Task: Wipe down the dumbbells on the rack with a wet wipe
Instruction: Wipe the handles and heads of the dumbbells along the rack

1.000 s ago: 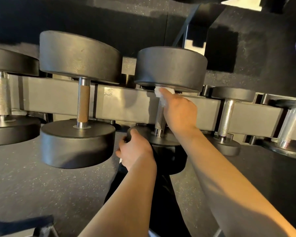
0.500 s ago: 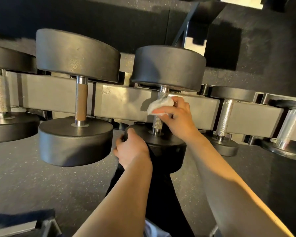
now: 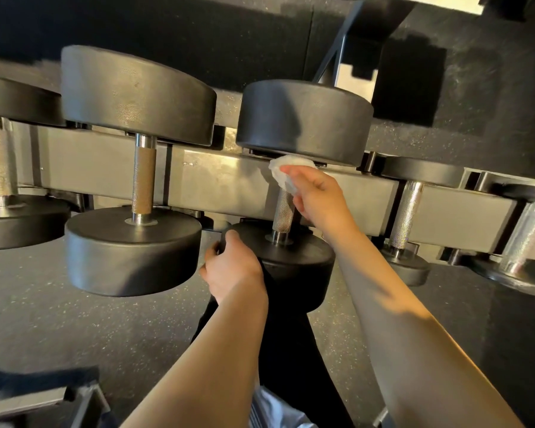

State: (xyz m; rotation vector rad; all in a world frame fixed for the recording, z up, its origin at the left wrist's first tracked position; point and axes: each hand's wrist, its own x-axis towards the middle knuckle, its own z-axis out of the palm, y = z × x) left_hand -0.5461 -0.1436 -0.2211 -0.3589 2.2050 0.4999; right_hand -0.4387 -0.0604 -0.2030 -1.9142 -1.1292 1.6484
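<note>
Along the rack (image 3: 226,183), going from the left, a big dumbbell (image 3: 138,171) sits untouched, its brown handle running away from me. Next comes my left hand (image 3: 233,268), curled around the near edge of the middle dumbbell (image 3: 303,125), gripping its front weight to steady it. That dumbbell's long axis points straight away from me, front weight low and close, back weight up on the rail. My right hand (image 3: 317,196) is the one doing the work: it pinches the wet wipe (image 3: 286,173) at the top of the knurled handle (image 3: 283,213), just under the back weight. I judge the bare handle lies below and toward me from the wipe, so the stroke would run down it. My hand hides the handle's far side, and the smaller dumbbells on the right are partly cut off.
</note>
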